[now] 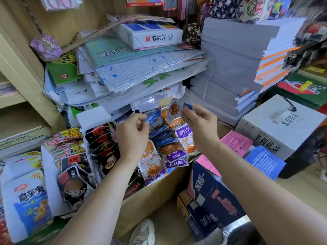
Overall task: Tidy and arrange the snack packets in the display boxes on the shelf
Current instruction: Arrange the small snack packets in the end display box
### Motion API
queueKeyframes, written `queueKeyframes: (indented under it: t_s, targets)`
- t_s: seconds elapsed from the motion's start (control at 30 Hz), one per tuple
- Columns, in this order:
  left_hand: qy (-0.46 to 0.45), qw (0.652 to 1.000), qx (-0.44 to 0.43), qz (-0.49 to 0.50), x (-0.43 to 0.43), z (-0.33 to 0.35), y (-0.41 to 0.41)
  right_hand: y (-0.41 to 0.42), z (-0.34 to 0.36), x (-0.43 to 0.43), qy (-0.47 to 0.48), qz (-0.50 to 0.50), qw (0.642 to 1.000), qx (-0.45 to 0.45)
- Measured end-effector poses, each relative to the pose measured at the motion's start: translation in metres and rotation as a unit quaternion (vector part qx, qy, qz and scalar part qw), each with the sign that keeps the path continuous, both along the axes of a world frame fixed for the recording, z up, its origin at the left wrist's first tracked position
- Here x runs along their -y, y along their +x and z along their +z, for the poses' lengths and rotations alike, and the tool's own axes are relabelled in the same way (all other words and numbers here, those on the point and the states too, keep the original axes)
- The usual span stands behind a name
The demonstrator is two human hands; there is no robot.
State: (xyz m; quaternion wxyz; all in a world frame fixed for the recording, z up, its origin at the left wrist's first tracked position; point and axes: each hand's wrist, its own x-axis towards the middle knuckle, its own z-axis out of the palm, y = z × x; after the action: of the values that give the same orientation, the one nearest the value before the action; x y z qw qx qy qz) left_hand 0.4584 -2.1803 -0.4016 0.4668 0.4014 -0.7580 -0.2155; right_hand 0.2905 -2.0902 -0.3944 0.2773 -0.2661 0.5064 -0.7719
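Observation:
A display box (155, 179) on the shelf holds rows of small fish snack packets in blue, orange and purple. My left hand (131, 137) pinches a blue packet (154, 119) at the back of the box. My right hand (200, 124) holds up a white-and-orange packet (174, 108) by its blue top edge, above the box. To the left stands a box of black packets (104, 144), then another box with black and red-yellow packets (70, 156).
Large white-blue snack bags (26, 197) stand at far left. Behind the boxes lie heaps of plastic-wrapped paper (132, 71) and a tall ream stack (233, 64). A white carton (276, 128) sits at right, dark blue cartons (210, 197) below, pink and blue sheets between them.

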Motion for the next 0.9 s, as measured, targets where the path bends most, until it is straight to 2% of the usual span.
queueKeyframes:
  t_s: [0.1,0.27,0.4,0.57,0.63,0.73,0.83,0.9]
  targets:
    - [0.037,0.999,-0.012,0.03,0.003,0.001,0.0,0.018,-0.008,0.007,-0.002,0.025,1.0,0.013]
    - [0.091,0.994,-0.046,0.04,0.016,-0.001,0.003,0.019,-0.026,0.007,0.038,0.068,0.996,-0.048]
    - [0.09,0.995,-0.048,0.017,0.017,-0.002,0.004,0.006,-0.023,-0.004,0.06,0.081,0.986,-0.13]
    - [0.114,0.992,-0.049,-0.028,0.015,0.0,0.007,-0.01,-0.01,-0.017,0.111,0.126,0.952,-0.254]
    - [0.121,0.991,-0.039,-0.051,0.013,0.002,0.007,-0.017,-0.006,-0.021,0.128,0.135,0.931,-0.313]
    - [0.137,0.985,-0.003,-0.105,0.01,0.005,0.008,-0.024,-0.008,-0.025,0.166,0.131,0.86,-0.464]
    - [0.145,0.978,0.041,-0.142,0.007,0.006,0.008,-0.021,-0.014,-0.022,0.19,0.137,0.814,-0.531]
    - [0.149,0.973,0.074,-0.159,0.005,0.006,0.007,-0.011,-0.016,-0.015,0.174,0.128,0.796,-0.565]
